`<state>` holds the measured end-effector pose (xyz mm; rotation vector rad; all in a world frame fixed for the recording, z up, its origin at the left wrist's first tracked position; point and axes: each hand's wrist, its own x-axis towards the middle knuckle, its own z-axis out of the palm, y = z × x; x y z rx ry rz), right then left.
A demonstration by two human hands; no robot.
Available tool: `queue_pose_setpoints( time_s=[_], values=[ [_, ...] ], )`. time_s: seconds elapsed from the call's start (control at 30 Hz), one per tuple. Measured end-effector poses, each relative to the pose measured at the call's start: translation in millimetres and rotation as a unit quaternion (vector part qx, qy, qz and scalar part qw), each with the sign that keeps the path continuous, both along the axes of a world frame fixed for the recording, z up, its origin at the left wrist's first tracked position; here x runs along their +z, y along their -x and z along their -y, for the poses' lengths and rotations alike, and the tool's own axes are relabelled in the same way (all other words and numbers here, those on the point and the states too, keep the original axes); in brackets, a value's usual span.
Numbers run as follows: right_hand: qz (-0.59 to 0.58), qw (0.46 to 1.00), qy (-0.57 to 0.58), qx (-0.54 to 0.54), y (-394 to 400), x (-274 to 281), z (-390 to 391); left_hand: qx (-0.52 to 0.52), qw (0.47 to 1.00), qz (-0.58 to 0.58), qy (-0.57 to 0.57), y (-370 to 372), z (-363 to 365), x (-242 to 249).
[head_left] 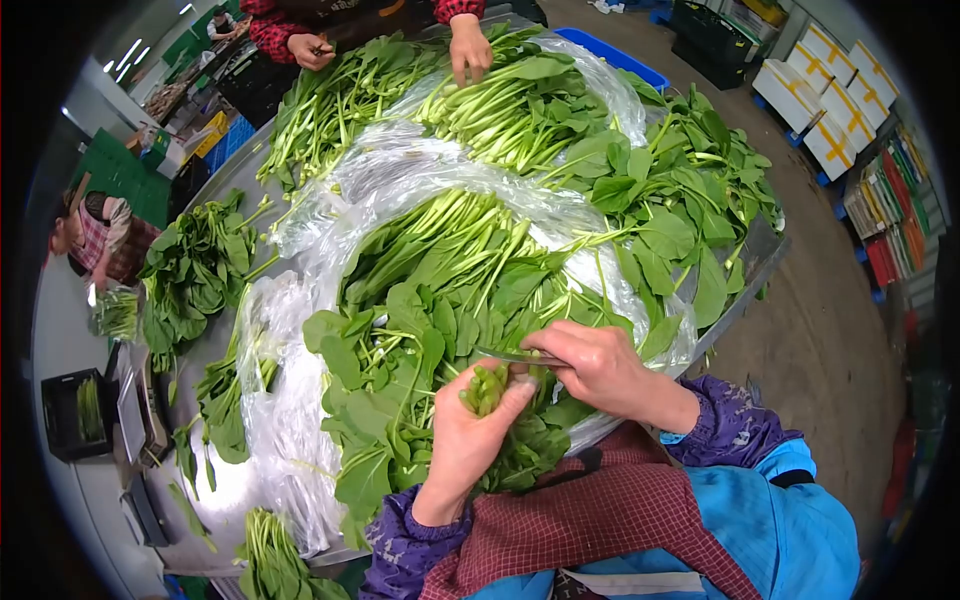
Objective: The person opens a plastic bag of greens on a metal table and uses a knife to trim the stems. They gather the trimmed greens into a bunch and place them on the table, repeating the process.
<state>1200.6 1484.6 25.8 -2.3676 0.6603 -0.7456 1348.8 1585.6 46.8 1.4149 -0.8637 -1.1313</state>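
Observation:
My left hand (468,432) is wrapped round a bunch of leafy greens (484,388), its cut stem ends facing up and its leaves hanging below. In my right hand (598,368) is a knife (518,356), its blade lying across the top of the stems. Just beyond my hands, a large heap of long-stemmed greens (440,245) rests on crumpled clear plastic (300,400). More greens (510,110) lie in a second heap farther back. Fingers of both my hands partly hide the knife handle and the bunch.
Across the table (230,180), a co-worker's hand (470,50) touches the far greens. Another person (105,235) stands at the left near a black crate (75,415). A bundle of greens (280,560) lies at the near left edge. White boxes (830,95) are stacked at the right.

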Motion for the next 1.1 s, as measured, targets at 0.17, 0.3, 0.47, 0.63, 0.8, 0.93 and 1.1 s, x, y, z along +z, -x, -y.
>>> queue_pose_setpoints(
  time_s=[0.17,0.3,0.47,0.63,0.8,0.93,1.1],
  values=[
    [-0.007,1.000,0.013,0.013,5.3,-18.0,6.0,-0.004,0.997,0.076,0.000,0.4,-4.2,-4.1],
    [0.016,0.913,-0.403,0.053,11.9,9.4,2.1,0.041,0.998,0.045,0.008,-0.2,-3.0,-3.3],
    [0.032,0.919,-0.377,0.107,19.2,-2.7,7.5,-0.017,0.980,0.198,-0.001,-9.6,-9.0,-5.3],
    [-0.219,0.969,0.097,-0.061,41.1,1.9,63.3,-0.043,0.992,0.103,-0.052,-25.9,-26.8,-8.1],
    [-0.221,0.972,0.067,-0.048,25.4,-62.9,80.1,0.049,0.988,-0.142,-0.017,-34.0,-26.4,-3.9],
    [-0.278,0.958,0.031,-0.069,20.9,-102.2,84.4,0.085,0.969,-0.232,0.008,-35.5,-32.5,-2.3],
    [-0.095,0.990,-0.092,-0.041,32.9,-65.0,83.6,0.133,0.962,-0.234,0.052,-37.9,-30.6,-11.4]
  ],
)
